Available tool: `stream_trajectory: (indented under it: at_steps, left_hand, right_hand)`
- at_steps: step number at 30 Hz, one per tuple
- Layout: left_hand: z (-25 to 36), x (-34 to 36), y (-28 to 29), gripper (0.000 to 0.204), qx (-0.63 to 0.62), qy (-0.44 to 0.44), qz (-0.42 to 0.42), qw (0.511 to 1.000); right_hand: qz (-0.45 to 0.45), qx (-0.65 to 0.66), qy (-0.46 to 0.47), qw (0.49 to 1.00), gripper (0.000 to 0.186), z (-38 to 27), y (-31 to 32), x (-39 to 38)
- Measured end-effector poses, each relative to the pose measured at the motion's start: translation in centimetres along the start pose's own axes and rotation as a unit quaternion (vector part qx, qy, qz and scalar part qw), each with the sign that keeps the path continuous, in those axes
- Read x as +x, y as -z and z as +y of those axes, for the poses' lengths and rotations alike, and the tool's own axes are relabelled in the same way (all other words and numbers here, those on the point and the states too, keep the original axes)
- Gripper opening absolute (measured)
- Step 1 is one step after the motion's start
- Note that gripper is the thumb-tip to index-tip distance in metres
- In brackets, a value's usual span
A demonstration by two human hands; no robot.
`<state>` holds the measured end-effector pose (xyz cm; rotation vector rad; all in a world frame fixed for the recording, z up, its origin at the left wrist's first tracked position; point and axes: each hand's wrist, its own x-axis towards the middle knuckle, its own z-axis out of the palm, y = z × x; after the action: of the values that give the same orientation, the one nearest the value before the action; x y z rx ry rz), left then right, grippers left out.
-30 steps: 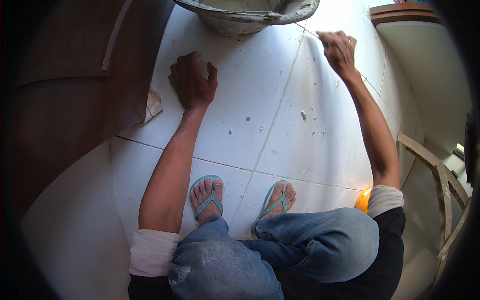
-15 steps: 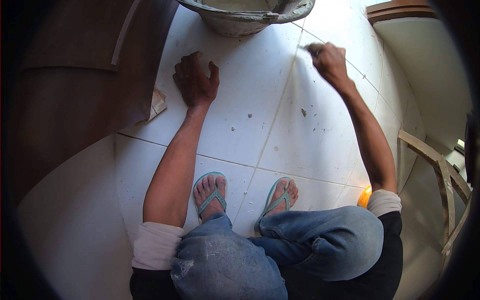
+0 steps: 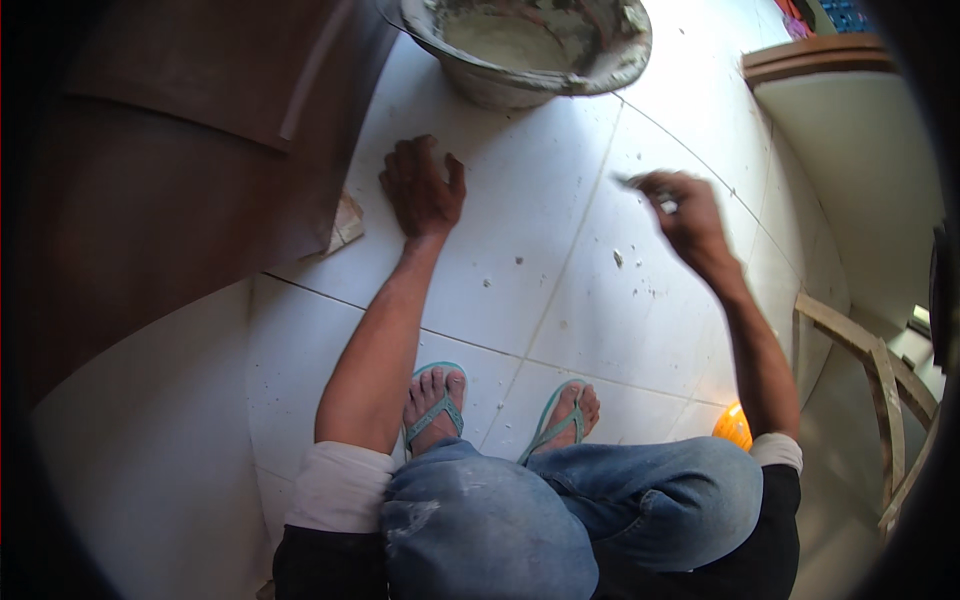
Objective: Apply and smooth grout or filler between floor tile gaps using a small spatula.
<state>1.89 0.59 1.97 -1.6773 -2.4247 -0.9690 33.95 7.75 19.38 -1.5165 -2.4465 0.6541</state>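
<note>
My left hand (image 3: pixel 422 188) is over the white tile floor (image 3: pixel 500 200), thumb apart from the loosely bent fingers, with nothing seen in it. My right hand (image 3: pixel 688 218) is closed and partly blurred. A dark, thin tip juts from its fingertips, and a pale bit shows in the gap of the fingers; I cannot make out what it holds. Beyond both hands stands a round tub (image 3: pixel 490 85), its rim caked with dried grey material and a pale grey paste (image 3: pixel 505 42) inside. Small crumbs (image 3: pixel 618 259) lie scattered on the tiles below my right hand.
A dark brown panel (image 3: pixel 180 200) fills the left side, with a small wooden or tile piece (image 3: pixel 347 222) at its lower edge. On the right are a curved wooden frame (image 3: pixel 885 390), a brown-edged pale panel (image 3: pixel 850 140) and an orange object (image 3: pixel 733 427) beside my knee.
The view has shifted, so the tub shows more of its inside and the floor sits lower. My right hand has drawn nearer to me; my left hand stays open near the brown panel.
</note>
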Motion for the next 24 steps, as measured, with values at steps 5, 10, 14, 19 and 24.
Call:
stream_trajectory:
  at_steps: [5, 10, 14, 19, 24]
  left_hand:
    - [0.1, 0.3, 0.7, 0.043, 0.005, 0.012, -0.027, 1.0]
    - [0.0, 0.3, 0.6, 0.053, 0.049, 0.007, -0.047, 0.998]
    - [0.3, 0.2, 0.1, 0.059, 0.06, 0.016, -0.079, 0.995]
    - [0.2, 0.5, 0.4, 0.062, 0.067, 0.023, -0.101, 0.992]
    - [0.2, 0.5, 0.6, 0.062, 0.067, 0.027, -0.11, 0.991]
  right_hand:
    - [0.08, -0.091, 0.184, 0.975, 0.023, -10.2, 8.8, 11.4]
    - [-0.107, -0.202, 0.212, 0.95, 0.024, -10.4, 1.3, 25.0]
    - [-0.1, -0.218, 0.197, 0.951, 0.017, -9.5, -5.1, 29.9]
    - [-0.074, -0.219, 0.28, 0.932, 0.011, -9.3, -8.5, 31.8]
    - [-0.109, -0.277, 0.319, 0.9, 0.011, -8.8, -9.2, 32.2]
